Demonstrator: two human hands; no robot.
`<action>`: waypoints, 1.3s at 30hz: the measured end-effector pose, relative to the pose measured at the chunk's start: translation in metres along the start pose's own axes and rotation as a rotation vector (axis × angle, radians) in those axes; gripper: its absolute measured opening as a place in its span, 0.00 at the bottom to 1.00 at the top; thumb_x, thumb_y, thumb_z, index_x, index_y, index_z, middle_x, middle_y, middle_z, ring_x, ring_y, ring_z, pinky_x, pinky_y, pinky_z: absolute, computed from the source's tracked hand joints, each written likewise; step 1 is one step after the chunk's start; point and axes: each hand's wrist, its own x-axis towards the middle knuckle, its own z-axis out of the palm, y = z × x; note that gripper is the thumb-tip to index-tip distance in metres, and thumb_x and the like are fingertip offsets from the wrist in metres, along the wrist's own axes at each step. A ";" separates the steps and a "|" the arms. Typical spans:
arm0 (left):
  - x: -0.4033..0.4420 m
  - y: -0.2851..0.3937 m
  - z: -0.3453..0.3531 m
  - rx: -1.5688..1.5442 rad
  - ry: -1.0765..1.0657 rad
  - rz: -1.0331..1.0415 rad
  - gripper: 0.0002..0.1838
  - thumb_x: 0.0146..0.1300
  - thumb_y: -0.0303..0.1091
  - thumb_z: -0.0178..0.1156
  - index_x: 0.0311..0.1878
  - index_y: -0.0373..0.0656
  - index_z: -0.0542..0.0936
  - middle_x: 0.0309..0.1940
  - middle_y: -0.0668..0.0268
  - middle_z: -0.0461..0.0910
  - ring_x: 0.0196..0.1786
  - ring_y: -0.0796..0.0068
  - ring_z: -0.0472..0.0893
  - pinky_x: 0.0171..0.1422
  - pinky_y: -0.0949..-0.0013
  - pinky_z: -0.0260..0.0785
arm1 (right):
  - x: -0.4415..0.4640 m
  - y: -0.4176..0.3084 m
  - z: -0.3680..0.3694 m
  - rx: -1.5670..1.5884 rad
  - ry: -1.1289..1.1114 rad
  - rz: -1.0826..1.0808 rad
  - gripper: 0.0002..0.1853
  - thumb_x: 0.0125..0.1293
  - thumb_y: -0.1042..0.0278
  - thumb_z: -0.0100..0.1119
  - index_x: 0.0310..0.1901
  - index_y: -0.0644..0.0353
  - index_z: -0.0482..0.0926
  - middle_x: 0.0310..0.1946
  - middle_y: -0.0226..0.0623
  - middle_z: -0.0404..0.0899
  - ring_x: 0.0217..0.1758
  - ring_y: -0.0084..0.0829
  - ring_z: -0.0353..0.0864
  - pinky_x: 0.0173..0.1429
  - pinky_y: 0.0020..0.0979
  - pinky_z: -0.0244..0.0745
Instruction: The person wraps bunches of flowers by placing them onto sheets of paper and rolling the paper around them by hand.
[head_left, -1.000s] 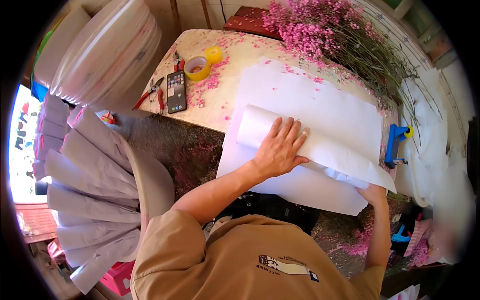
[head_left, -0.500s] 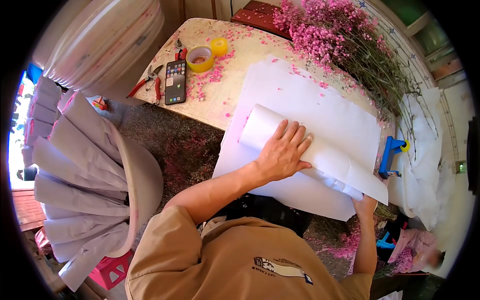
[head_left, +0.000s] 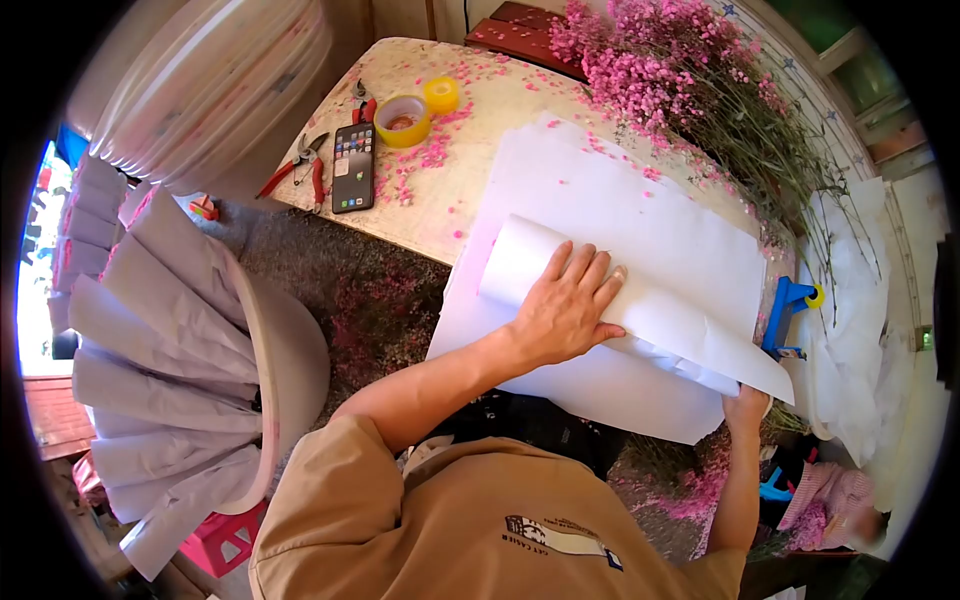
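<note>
A rolled white paper bundle (head_left: 530,262) lies slantwise on several flat white paper sheets (head_left: 640,200) on the table. My left hand (head_left: 572,305) rests flat on top of the roll, its fingers slightly spread and its thumb at the near side. At the roll's lower right end, my right hand (head_left: 745,408) grips the paper edge, with its fingers partly hidden beneath. Folded white layers show inside the roll near that hand. What else is inside cannot be seen.
Pink flowers on stems (head_left: 690,70) lie at the back right, near a blue tape dispenser (head_left: 788,315). A phone (head_left: 353,168), red-handled pliers (head_left: 305,170) and yellow tape rolls (head_left: 403,121) are at the left. A tub (head_left: 300,350) holds wrapped bundles. A person (head_left: 835,500) is at lower right.
My right hand has shifted slightly right and up at the roll's end, and the paper flap there reaches farther right. My left hand stays in place on the roll.
</note>
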 end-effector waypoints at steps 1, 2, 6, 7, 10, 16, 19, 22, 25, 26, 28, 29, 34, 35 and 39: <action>0.002 0.001 0.000 0.001 0.000 0.005 0.40 0.64 0.60 0.63 0.69 0.38 0.72 0.64 0.48 0.73 0.71 0.46 0.69 0.79 0.41 0.54 | 0.000 -0.004 0.002 -0.001 0.003 0.004 0.30 0.53 0.69 0.72 0.60 0.65 0.79 0.59 0.57 0.80 0.64 0.61 0.77 0.70 0.55 0.69; 0.002 0.003 0.001 -0.003 0.001 0.001 0.40 0.64 0.59 0.63 0.69 0.38 0.72 0.64 0.48 0.73 0.71 0.46 0.69 0.79 0.41 0.54 | 0.000 -0.008 0.005 -0.001 0.020 -0.010 0.30 0.53 0.69 0.72 0.60 0.66 0.79 0.58 0.58 0.80 0.63 0.62 0.77 0.70 0.55 0.69; -0.001 0.004 0.003 -0.026 0.009 -0.014 0.40 0.65 0.59 0.62 0.69 0.38 0.72 0.64 0.48 0.72 0.71 0.46 0.68 0.80 0.40 0.53 | -0.005 -0.009 0.013 0.003 0.053 0.000 0.30 0.52 0.71 0.70 0.60 0.67 0.79 0.58 0.59 0.79 0.62 0.63 0.77 0.68 0.55 0.70; -0.001 0.004 0.003 -0.025 0.009 -0.012 0.40 0.65 0.59 0.62 0.69 0.38 0.72 0.64 0.48 0.72 0.71 0.46 0.68 0.80 0.40 0.53 | -0.006 -0.010 0.014 0.003 0.054 0.002 0.30 0.52 0.71 0.70 0.60 0.67 0.79 0.58 0.59 0.79 0.62 0.63 0.77 0.68 0.55 0.70; 0.001 0.004 0.003 -0.020 -0.008 -0.012 0.39 0.65 0.59 0.62 0.70 0.38 0.72 0.64 0.48 0.72 0.71 0.46 0.68 0.80 0.40 0.52 | -0.008 -0.010 0.015 0.037 0.040 0.034 0.30 0.52 0.71 0.70 0.59 0.67 0.79 0.58 0.61 0.79 0.62 0.64 0.76 0.69 0.56 0.70; -0.001 0.004 0.003 -0.014 -0.006 -0.011 0.39 0.66 0.59 0.61 0.70 0.38 0.71 0.65 0.47 0.72 0.71 0.46 0.68 0.80 0.41 0.52 | 0.008 -0.041 -0.019 0.049 0.041 0.131 0.31 0.52 0.67 0.74 0.60 0.67 0.78 0.57 0.61 0.79 0.62 0.64 0.75 0.69 0.55 0.70; -0.001 0.002 0.003 -0.015 -0.039 -0.013 0.40 0.66 0.60 0.61 0.71 0.38 0.71 0.67 0.47 0.71 0.73 0.45 0.67 0.81 0.40 0.51 | 0.028 -0.079 -0.092 -0.091 -0.073 0.185 0.31 0.52 0.65 0.77 0.59 0.65 0.80 0.56 0.57 0.80 0.62 0.59 0.76 0.69 0.52 0.70; 0.001 0.004 0.006 -0.016 -0.088 -0.037 0.45 0.60 0.62 0.66 0.72 0.38 0.70 0.70 0.46 0.69 0.75 0.43 0.64 0.81 0.39 0.49 | 0.016 -0.087 -0.130 0.460 -0.123 0.267 0.18 0.56 0.73 0.74 0.50 0.63 0.85 0.48 0.46 0.85 0.51 0.48 0.84 0.58 0.40 0.79; 0.006 0.006 -0.002 -0.026 -0.170 -0.028 0.53 0.48 0.60 0.76 0.72 0.36 0.69 0.70 0.46 0.69 0.76 0.43 0.64 0.82 0.38 0.47 | 0.053 -0.125 -0.143 0.389 0.154 0.111 0.23 0.56 0.75 0.74 0.55 0.63 0.83 0.54 0.48 0.83 0.57 0.48 0.83 0.60 0.41 0.78; 0.010 0.010 -0.004 -0.005 -0.183 -0.018 0.55 0.45 0.58 0.79 0.72 0.36 0.69 0.70 0.47 0.69 0.76 0.43 0.64 0.81 0.39 0.47 | 0.061 -0.126 -0.129 0.386 0.160 0.055 0.29 0.56 0.70 0.75 0.61 0.62 0.79 0.61 0.48 0.78 0.64 0.51 0.77 0.67 0.44 0.73; 0.016 0.016 -0.006 0.026 -0.201 0.003 0.57 0.39 0.54 0.82 0.71 0.36 0.68 0.70 0.48 0.69 0.75 0.45 0.65 0.81 0.40 0.48 | 0.068 -0.114 -0.089 0.482 0.018 0.005 0.33 0.56 0.66 0.75 0.64 0.61 0.77 0.66 0.47 0.74 0.70 0.50 0.72 0.74 0.46 0.66; 0.018 0.019 -0.007 0.043 -0.199 0.001 0.57 0.37 0.52 0.83 0.71 0.37 0.68 0.70 0.49 0.69 0.75 0.47 0.65 0.81 0.41 0.49 | 0.068 -0.109 -0.076 0.510 -0.026 -0.045 0.33 0.56 0.66 0.74 0.64 0.60 0.78 0.67 0.46 0.74 0.71 0.50 0.71 0.75 0.46 0.65; 0.020 0.022 -0.008 0.092 -0.221 0.048 0.59 0.36 0.50 0.84 0.73 0.37 0.67 0.71 0.50 0.68 0.75 0.48 0.66 0.81 0.42 0.50 | 0.063 -0.100 -0.070 0.611 -0.034 -0.024 0.31 0.57 0.67 0.74 0.64 0.59 0.79 0.67 0.45 0.75 0.71 0.46 0.72 0.74 0.44 0.65; 0.021 0.024 -0.007 0.097 -0.225 0.026 0.59 0.36 0.49 0.84 0.73 0.37 0.66 0.70 0.50 0.68 0.75 0.47 0.66 0.81 0.41 0.50 | 0.061 -0.091 -0.072 0.683 -0.046 -0.032 0.30 0.58 0.68 0.74 0.64 0.59 0.79 0.66 0.43 0.76 0.70 0.41 0.74 0.74 0.43 0.66; 0.026 0.034 -0.014 0.096 -0.238 -0.001 0.57 0.37 0.49 0.83 0.72 0.37 0.67 0.69 0.49 0.68 0.74 0.47 0.66 0.81 0.41 0.50 | 0.057 -0.011 -0.091 1.069 0.202 0.542 0.17 0.67 0.61 0.72 0.54 0.59 0.85 0.42 0.27 0.86 0.48 0.21 0.83 0.52 0.26 0.80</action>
